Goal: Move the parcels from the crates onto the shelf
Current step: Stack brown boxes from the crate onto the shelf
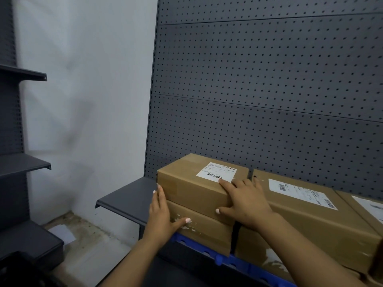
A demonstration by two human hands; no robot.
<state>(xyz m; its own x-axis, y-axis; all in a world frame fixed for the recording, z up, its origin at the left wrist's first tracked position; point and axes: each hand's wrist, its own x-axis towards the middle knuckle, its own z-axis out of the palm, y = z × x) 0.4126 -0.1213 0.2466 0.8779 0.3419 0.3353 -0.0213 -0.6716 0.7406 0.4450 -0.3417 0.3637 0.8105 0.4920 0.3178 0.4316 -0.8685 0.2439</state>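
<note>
**Fingers on the stacked parcels at the shelf's left end**

Fingers (158, 195) of the left hand (160, 216) lie straight and close together, flat against the left end of the two stacked parcels, with the thumb spread out across the front of the lower parcel (204, 228). The right hand (246, 201) rests over the front right corner of the upper parcel (196, 187): its fingers are spread, the forefinger reaching the edge of the white label (217, 171), the thumb pressed on the front face, and one fingertip touching the neighbouring large parcel (306, 220). Neither hand curls round anything.

Labels: the upper parcel bears a white sticker with two barcodes and fine print too small to read. The large parcel carries a longer white label (300, 192) with barcodes at both ends, also unreadable. A third parcel (369, 210) at the right edge shows part of another white label.

Position: the upper parcel sits squarely on the lower one, both on the dark grey shelf (128, 195) against the perforated back panel (269, 90). The large parcel stands just beside them, a narrow dark gap between. The lower parcel's front shows torn white patches. A blue strip (219, 257) runs along the shelf's front edge beneath the parcels. More dark shelves (24, 164) stand at the left by the white wall (87, 100).
</note>
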